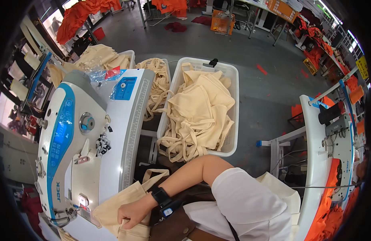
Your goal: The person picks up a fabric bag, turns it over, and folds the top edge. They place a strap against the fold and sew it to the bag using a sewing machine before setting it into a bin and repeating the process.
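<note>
Fingers (125, 220) of the right hand (133, 215) curled tight, gripping a cream cloth bag (121, 205) at its folded edge. Plain, soft, creased, one loop handle (155, 174) showing, lying on the white worktop (113, 160) just beside the sewing machine (65, 136). Beyond the machine, a white basket (229, 120) heaped with more bags. Left hand out of sight.

cream canvas tote bag (125, 201), unbleached cotton, lying crumpled at the near edge of the sewing machine desk, one looped handle standing up toward the upper right, lower edge bunched under the gripping fingers, right beside the needle end
</note>
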### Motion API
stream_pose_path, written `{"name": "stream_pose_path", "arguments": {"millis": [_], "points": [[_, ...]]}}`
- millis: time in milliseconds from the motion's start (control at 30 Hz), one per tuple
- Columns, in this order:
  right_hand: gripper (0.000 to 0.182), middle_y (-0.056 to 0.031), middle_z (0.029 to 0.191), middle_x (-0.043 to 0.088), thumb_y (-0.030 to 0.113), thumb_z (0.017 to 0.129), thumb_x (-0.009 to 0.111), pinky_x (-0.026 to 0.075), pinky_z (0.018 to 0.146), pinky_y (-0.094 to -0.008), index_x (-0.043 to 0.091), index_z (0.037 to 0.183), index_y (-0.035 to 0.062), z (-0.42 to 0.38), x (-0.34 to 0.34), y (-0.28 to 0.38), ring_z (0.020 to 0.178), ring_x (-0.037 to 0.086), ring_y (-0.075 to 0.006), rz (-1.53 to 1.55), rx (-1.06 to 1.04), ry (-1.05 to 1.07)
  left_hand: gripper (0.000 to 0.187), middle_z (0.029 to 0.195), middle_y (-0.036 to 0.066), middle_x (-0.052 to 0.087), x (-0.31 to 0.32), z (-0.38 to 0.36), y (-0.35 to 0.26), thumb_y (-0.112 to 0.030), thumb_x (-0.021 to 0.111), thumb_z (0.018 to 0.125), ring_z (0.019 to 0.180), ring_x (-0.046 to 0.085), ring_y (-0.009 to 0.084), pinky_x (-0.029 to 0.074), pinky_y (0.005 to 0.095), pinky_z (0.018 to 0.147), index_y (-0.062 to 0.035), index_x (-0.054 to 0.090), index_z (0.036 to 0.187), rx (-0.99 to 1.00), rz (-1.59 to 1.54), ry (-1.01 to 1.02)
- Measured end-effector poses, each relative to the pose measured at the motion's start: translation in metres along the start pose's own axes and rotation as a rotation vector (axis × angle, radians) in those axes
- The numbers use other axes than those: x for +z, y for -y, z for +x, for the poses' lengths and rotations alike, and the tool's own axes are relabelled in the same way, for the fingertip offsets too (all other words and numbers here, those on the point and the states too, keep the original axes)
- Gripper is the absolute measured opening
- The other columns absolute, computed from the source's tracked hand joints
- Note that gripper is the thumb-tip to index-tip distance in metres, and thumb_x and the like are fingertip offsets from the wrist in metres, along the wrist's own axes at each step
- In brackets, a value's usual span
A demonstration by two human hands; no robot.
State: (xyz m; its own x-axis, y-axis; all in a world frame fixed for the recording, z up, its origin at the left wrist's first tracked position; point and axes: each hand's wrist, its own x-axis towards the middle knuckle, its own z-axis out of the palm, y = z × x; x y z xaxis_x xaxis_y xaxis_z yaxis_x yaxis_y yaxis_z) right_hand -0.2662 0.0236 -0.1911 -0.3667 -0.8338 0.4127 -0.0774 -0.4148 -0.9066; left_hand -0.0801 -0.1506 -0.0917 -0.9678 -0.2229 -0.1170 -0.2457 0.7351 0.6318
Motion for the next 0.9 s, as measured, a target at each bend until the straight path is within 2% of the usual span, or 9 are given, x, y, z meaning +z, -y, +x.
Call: {"name": "stream_pose_path", "arguments": {"millis": [300,367,400,433,533,633,733,900], "points": [[0.032,0.0006,0.056,0.024,0.010,0.085,0.057,0.026,0.046,-0.0317,0.032,0.068,-0.0003,0.024,0.026,0.011,0.052,0.029,-0.0062,0.016,-0.018,0.071,0.033,0.111,0.016,0.064,-0.014,-0.038,0.033,-0.022,0.064,0.097,0.099,0.057,0.0230,0.046,0.0369,0.090,0.0012,0.060,0.120,0.164,0.017,-0.096],[0.030,0.0009,0.056,0.026,0.011,0.086,0.057,0.026,0.046,-0.0314,0.035,0.068,-0.0006,0.025,0.033,0.017,0.053,0.030,-0.0059,0.031,0.015,0.072,0.034,0.111,0.017,0.064,-0.017,-0.044,0.040,-0.022,0.064,0.097,0.100,0.057,0.0231,0.046,0.0370,0.091,0.0015,0.060,0.120,0.214,0.025,-0.120],[0.029,0.0010,0.056,0.028,0.011,0.086,0.057,0.027,0.046,-0.0313,0.037,0.068,-0.0008,0.024,0.038,0.020,0.053,0.031,-0.0058,0.038,0.033,0.071,0.034,0.111,0.017,0.064,-0.020,-0.044,0.039,-0.022,0.064,0.097,0.100,0.057,0.0232,0.046,0.0370,0.091,0.0016,0.060,0.120,0.208,0.015,-0.110],[0.029,0.0014,0.057,0.030,0.013,0.087,0.057,0.027,0.046,-0.0309,0.040,0.069,-0.0014,0.025,0.043,0.020,0.054,0.032,-0.0057,0.050,0.024,0.062,0.035,0.118,0.017,0.062,-0.023,-0.041,0.036,-0.025,0.060,0.099,0.104,0.056,0.0249,0.045,0.0376,0.092,0.0014,0.059,0.122,0.142,-0.048,-0.059],[0.032,0.0024,0.058,0.035,0.019,0.091,0.059,0.029,0.048,-0.0298,0.048,0.071,-0.0030,0.023,0.052,0.023,0.056,0.035,-0.0053,0.067,0.034,0.047,0.036,0.120,0.015,0.062,-0.014,-0.039,0.040,-0.024,0.061,0.099,0.102,0.056,0.0250,0.046,0.0382,0.090,0.0015,0.058,0.124,0.103,-0.187,-0.187],[0.036,0.0031,0.060,0.039,0.025,0.095,0.060,0.030,0.049,-0.0292,0.053,0.074,-0.0037,0.023,0.058,0.026,0.058,0.037,-0.0048,0.070,0.072,0.057,0.040,0.119,0.014,0.062,-0.014,-0.043,0.039,-0.024,0.063,0.098,0.102,0.056,0.0243,0.046,0.0370,0.088,0.0013,0.055,0.128,0.016,-0.309,-0.192],[0.039,0.0033,0.060,0.039,0.027,0.096,0.060,0.030,0.050,-0.0293,0.053,0.073,-0.0033,0.026,0.059,0.023,0.058,0.037,-0.0047,0.054,0.062,0.082,0.039,0.114,0.013,0.062,-0.031,-0.055,0.057,-0.023,0.062,0.099,0.100,0.057,0.0226,0.047,0.0350,0.087,-0.0002,0.054,0.129,-0.040,-0.236,0.119],[0.042,0.0034,0.059,0.034,0.026,0.095,0.060,0.028,0.049,-0.0297,0.046,0.067,-0.0024,0.028,0.054,0.021,0.058,0.034,-0.0047,0.031,0.036,0.070,0.038,0.113,0.012,0.061,-0.029,-0.045,0.046,-0.023,0.062,0.099,0.099,0.057,0.0220,0.047,0.0344,0.085,-0.0004,0.054,0.129,-0.042,-0.142,0.128]]}}
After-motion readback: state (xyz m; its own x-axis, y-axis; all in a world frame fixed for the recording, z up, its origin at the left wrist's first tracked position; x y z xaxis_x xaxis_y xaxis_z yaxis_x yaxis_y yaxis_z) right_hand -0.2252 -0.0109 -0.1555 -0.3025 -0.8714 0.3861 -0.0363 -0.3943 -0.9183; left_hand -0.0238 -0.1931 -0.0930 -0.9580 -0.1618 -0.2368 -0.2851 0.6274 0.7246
